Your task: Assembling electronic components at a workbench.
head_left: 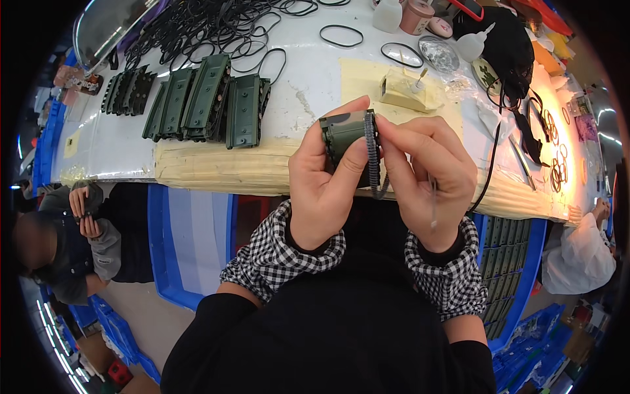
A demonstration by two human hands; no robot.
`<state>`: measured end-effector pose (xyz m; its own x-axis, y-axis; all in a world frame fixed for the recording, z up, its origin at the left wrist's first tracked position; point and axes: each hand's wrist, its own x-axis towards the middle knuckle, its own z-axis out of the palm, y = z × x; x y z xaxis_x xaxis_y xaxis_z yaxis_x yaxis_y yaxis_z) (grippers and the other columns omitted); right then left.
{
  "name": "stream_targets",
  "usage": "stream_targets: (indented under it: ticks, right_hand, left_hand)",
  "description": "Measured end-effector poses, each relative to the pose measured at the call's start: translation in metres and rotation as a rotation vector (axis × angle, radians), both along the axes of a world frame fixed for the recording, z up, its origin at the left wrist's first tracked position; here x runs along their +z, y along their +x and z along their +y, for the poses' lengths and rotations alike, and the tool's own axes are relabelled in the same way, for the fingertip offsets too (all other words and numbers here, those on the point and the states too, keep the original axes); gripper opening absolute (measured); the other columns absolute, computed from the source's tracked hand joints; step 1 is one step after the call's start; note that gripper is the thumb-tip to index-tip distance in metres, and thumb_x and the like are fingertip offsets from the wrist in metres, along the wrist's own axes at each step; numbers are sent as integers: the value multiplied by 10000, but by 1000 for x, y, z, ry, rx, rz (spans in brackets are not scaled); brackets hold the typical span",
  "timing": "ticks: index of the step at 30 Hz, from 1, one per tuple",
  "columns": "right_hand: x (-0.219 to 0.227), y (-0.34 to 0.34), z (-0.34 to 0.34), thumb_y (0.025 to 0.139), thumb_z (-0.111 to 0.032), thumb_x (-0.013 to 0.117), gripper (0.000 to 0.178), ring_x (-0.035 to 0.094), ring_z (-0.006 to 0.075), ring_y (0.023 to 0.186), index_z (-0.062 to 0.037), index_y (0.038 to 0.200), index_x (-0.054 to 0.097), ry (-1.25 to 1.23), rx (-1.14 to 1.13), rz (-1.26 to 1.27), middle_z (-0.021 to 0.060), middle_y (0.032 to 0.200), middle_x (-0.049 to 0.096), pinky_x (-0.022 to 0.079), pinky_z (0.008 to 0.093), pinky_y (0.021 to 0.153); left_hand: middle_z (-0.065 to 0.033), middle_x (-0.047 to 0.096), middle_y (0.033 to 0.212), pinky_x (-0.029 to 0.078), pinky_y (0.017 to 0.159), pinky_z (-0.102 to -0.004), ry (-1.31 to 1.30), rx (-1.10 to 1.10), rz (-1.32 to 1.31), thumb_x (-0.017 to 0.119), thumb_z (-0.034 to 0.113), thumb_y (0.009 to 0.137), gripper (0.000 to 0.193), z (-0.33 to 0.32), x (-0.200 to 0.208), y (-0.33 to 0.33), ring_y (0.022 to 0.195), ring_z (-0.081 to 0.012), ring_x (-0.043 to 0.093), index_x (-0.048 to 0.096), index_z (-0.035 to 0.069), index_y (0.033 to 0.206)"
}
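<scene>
My left hand (325, 177) is wrapped round a toy tank hull (344, 131) in green camouflage, held up at the table's front edge, its thumb against the near side. A dark ribbed track (373, 154) runs along the hull's right side, with a loop of it hanging below. My right hand (430, 174) pinches the track at its upper end, thumb and forefinger close to the hull. Something thin and grey (434, 200) sticks down from the right palm; its kind is unclear. The right fingertips are partly hidden behind the track.
Several green hull parts (203, 98) stand at the left of the white table (302, 98), beside a heap of black track loops (197, 33). A yellowish block with pins (410, 88) sits beyond my hands. Blue trays (172, 262) flank my lap. Other people sit left and right.
</scene>
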<state>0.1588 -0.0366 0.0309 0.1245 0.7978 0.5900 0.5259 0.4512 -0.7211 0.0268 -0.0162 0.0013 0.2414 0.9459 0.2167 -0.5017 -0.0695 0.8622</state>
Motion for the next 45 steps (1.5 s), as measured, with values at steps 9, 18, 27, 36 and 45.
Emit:
stream_targets:
  ticks: [9, 18, 27, 36, 45]
  right_hand:
    - [3, -6, -7, 799, 64, 678, 222, 362, 12, 505, -35, 990, 731, -237, 6, 329, 10, 807, 624, 267, 187, 451]
    - [-2, -10, -9, 779, 88, 681, 240, 368, 19, 499, -26, 984, 728, -9, -55, 24, -5, 761, 586, 287, 196, 449]
    - [5, -2, -6, 782, 74, 685, 233, 367, 14, 505, -29, 987, 729, -207, 18, 250, 7, 806, 619, 287, 189, 448]
    - [-2, -6, -13, 761, 106, 688, 322, 532, 97, 581, -31, 1051, 720, -20, -18, 39, 51, 796, 612, 429, 229, 511]
    - [-3, -11, -16, 784, 83, 680, 310, 509, 55, 571, -53, 1059, 726, -98, -83, 43, 36, 817, 620, 376, 199, 474]
  left_hand:
    - [-74, 602, 1206, 480, 905, -230, -230, -129, -220, 532, 86, 994, 375, 2, 4, 0, 1066, -94, 575, 473, -40, 1342]
    - [-94, 593, 1224, 480, 909, -238, 15, -31, -35, 547, 85, 985, 404, -1, -3, -2, 1057, -90, 573, 449, -56, 1351]
    - [-82, 595, 1214, 457, 938, -238, -126, -90, -127, 539, 89, 989, 372, 1, 1, 1, 1063, -91, 567, 475, -37, 1333]
    - [-78, 612, 1175, 491, 895, -249, -199, -199, -214, 529, 123, 1001, 376, 1, -2, -2, 1024, -99, 597, 464, -24, 1341]
    - [-91, 608, 1162, 521, 898, -296, -261, -182, -260, 508, 149, 1010, 318, -4, -10, 0, 1027, -145, 618, 492, -10, 1285]
